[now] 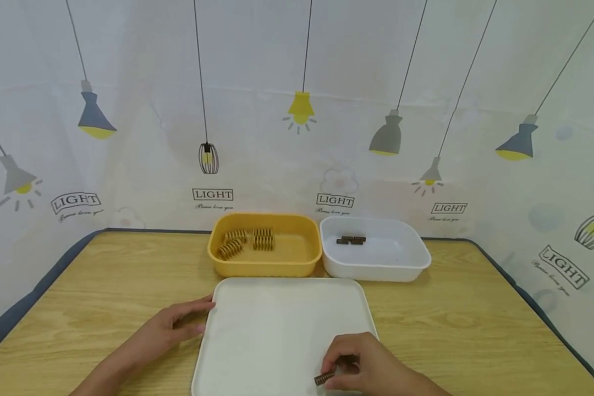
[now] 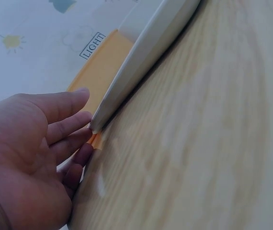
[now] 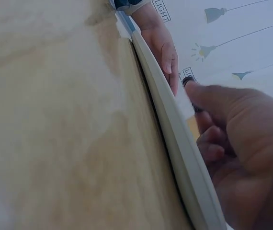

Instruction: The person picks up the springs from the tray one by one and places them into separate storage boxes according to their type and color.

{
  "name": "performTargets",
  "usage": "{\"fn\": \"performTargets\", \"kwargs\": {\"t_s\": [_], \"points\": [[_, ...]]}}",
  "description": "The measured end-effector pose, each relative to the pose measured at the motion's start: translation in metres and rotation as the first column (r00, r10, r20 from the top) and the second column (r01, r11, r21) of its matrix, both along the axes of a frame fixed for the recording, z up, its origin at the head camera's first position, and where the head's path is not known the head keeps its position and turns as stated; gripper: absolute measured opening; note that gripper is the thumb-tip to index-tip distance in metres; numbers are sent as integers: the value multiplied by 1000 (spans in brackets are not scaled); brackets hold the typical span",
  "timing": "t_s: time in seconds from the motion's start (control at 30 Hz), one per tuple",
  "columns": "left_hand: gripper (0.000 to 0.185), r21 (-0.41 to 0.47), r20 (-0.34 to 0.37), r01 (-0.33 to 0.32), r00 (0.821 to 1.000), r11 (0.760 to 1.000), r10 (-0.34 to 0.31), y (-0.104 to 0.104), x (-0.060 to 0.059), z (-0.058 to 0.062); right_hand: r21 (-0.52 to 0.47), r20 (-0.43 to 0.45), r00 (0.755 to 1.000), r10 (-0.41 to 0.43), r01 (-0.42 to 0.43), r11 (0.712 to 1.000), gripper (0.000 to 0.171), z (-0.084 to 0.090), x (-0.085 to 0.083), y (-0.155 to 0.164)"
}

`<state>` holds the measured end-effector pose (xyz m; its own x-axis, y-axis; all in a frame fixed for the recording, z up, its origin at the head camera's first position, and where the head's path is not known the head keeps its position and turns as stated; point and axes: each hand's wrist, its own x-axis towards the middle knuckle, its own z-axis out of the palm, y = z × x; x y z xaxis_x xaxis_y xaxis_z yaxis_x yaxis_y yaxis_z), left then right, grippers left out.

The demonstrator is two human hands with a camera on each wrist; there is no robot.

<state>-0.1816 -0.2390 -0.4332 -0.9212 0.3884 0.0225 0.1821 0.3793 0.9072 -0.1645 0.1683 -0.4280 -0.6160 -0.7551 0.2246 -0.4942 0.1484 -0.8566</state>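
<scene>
Over the near right part of a white tray (image 1: 272, 324), my right hand (image 1: 366, 363) pinches a small dark brown coil spring (image 1: 323, 378) between thumb and fingers. One end of the spring sticks out past the fingertips towards the left. In the right wrist view, the dark spring (image 3: 188, 80) shows at the thumb tip, above the tray's rim (image 3: 175, 143). My left hand (image 1: 163, 333) is at the tray's left edge, its fingers loosely extended. The left wrist view has the fingertips of that hand (image 2: 31, 148) right at the tray's rim (image 2: 127, 72).
Behind the tray stands a yellow bin (image 1: 267, 269) with several gold coil springs (image 1: 263, 240) in its left half. Right of it is a white bin (image 1: 376, 272) holding several small dark brown pieces (image 1: 351, 240). A printed cloth backdrop (image 1: 257, 110) rises behind the wooden table (image 1: 455, 319).
</scene>
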Motion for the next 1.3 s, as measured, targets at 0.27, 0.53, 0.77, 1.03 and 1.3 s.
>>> {"fn": "performTargets", "kwargs": {"t_s": [0.27, 0.53, 0.77, 1.03, 1.3], "points": [[42, 18, -13, 1, 1000, 1000, 0, 0, 2, -2, -54, -143, 989, -45, 37, 998, 14, 13, -12, 9], [45, -14, 33, -9, 999, 1000, 10, -2, 1, -2, -21, -255, 948, -193, 194, 981, 13, 29, -33, 27], [44, -22, 29, -16, 999, 1000, 17, -2, 1, -3, -43, -387, 870, -305, 313, 949, 19, 48, -54, 42], [44, -46, 25, -19, 999, 999, 20, -2, -1, -3, -80, -458, 780, -427, 443, 893, 18, 67, -76, 57], [44, -30, 32, -20, 999, 999, 21, -2, -1, -1, -49, -446, 760, -473, 507, 861, 15, 54, -108, 75]]}}
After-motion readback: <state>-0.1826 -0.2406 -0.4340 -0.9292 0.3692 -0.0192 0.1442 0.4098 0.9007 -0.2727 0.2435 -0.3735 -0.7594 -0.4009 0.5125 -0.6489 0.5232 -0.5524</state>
